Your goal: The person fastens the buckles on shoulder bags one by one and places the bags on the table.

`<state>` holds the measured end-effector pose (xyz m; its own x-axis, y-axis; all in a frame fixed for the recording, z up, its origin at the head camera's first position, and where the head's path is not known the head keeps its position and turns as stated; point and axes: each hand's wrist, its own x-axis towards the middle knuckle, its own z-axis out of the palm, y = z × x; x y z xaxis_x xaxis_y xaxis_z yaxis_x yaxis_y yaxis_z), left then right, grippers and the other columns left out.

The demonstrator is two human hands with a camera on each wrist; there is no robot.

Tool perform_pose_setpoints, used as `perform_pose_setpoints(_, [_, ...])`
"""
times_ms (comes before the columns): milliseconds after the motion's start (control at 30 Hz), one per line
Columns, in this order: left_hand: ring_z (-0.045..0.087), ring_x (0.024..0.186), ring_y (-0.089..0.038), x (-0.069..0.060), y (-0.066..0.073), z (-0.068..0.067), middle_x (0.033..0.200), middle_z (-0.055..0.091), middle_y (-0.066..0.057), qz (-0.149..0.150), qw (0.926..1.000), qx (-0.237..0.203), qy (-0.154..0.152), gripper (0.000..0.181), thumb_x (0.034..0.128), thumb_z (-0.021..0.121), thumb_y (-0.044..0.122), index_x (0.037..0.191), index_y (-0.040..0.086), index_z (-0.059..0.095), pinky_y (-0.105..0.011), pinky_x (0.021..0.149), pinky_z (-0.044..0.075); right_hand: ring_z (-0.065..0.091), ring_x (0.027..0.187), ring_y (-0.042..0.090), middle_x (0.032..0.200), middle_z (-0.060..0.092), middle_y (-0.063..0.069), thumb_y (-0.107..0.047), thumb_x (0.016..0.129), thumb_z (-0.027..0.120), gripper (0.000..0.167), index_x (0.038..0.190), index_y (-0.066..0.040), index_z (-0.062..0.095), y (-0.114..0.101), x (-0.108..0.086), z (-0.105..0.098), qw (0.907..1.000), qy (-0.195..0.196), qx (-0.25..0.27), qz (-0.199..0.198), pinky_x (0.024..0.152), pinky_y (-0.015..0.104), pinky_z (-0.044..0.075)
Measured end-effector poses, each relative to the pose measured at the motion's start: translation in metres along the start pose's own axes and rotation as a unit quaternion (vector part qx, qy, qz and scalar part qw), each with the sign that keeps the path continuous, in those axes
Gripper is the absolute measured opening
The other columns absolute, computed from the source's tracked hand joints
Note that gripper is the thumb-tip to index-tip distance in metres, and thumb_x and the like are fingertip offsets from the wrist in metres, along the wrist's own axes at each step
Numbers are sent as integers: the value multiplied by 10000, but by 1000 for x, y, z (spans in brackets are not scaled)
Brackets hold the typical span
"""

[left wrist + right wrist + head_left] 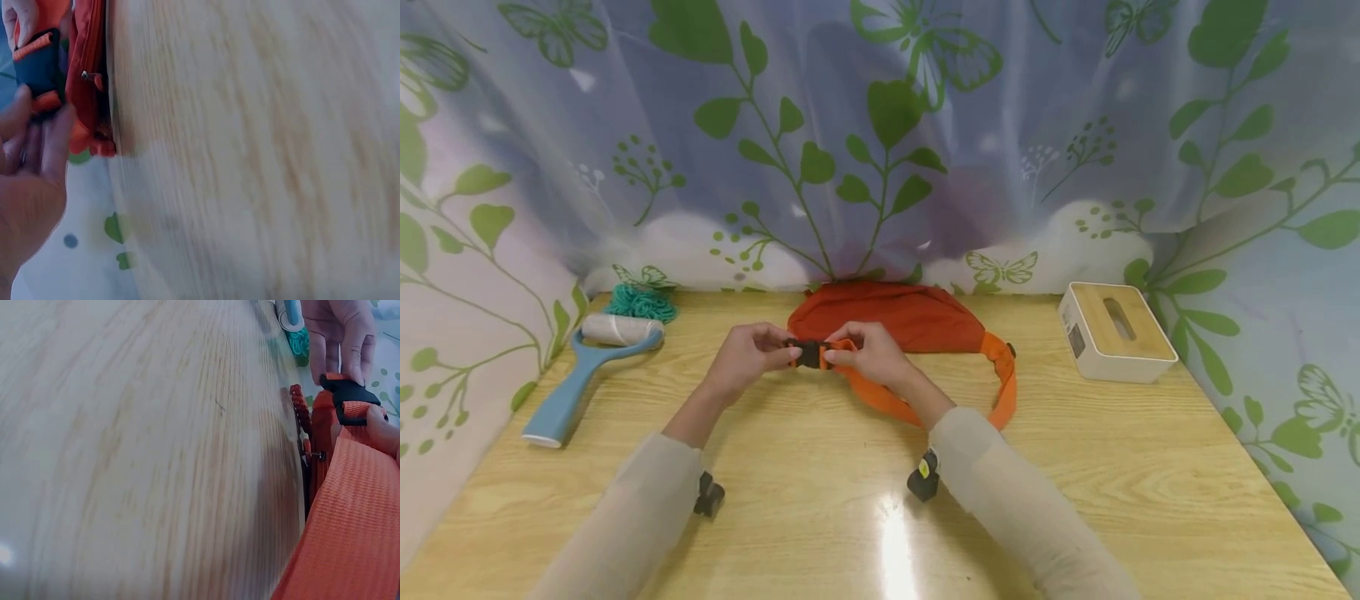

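Note:
A red waist bag (887, 317) with an orange strap (1006, 383) lies at the back of the table. Its black plastic buckle (810, 354) is held up in front of the bag, the two halves appearing joined. My left hand (747, 360) pinches the buckle's left end between thumb and fingers. At the other end, my right hand (874, 357) pinches the buckle where the orange webbing (356, 411) loops through. In the left wrist view, a zipper pull (92, 78) hangs on the bag beside the buckle. The strap curves round to the bag's right end.
A blue lint roller (576, 375) lies at the left, with a bundle of green cord (640, 302) behind it. At the back right stands a white tissue box (1120, 367) with a wooden lid. A leaf-patterned curtain (820, 192) borders the wooden table (820, 500).

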<state>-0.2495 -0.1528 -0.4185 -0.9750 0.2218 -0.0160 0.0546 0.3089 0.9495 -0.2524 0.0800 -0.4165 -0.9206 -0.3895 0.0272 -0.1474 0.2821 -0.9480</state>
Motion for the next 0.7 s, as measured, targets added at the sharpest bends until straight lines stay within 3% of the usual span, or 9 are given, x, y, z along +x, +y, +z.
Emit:
perform_pose_setpoints(167, [668, 854, -281, 0, 1, 1, 941, 697, -156, 112, 9998, 178, 4, 267, 925, 767, 109, 1106, -65, 678, -469, 843, 584, 631, 848, 190, 977, 715, 83, -123, 935, 755, 171, 1080, -36, 728, 0, 1, 1, 9999, -59, 118, 12, 715, 267, 538])
perform_pose_setpoints(533, [654, 925, -291, -2, 3, -4, 1007, 676, -163, 66, 9997, 109, -200, 339, 926, 775, 171, 1146, -48, 639, -495, 888, 567, 650, 910, 208, 1055, 700, 94, -117, 953, 733, 226, 1165, -44, 700, 1, 1, -3, 9984, -179, 468, 246, 801, 338, 566])
perform_pose_setpoints(700, [655, 928, -282, -3, 3, -4, 1016, 670, -155, 27, 9996, 87, -279, 327, 919, 782, 162, 1131, -42, 637, -488, 896, 565, 625, 885, 197, 1039, 697, 91, -98, 948, 735, 235, 1170, -29, 698, 4, -1, -6, 9976, -222, 541, 371, 764, 307, 544])
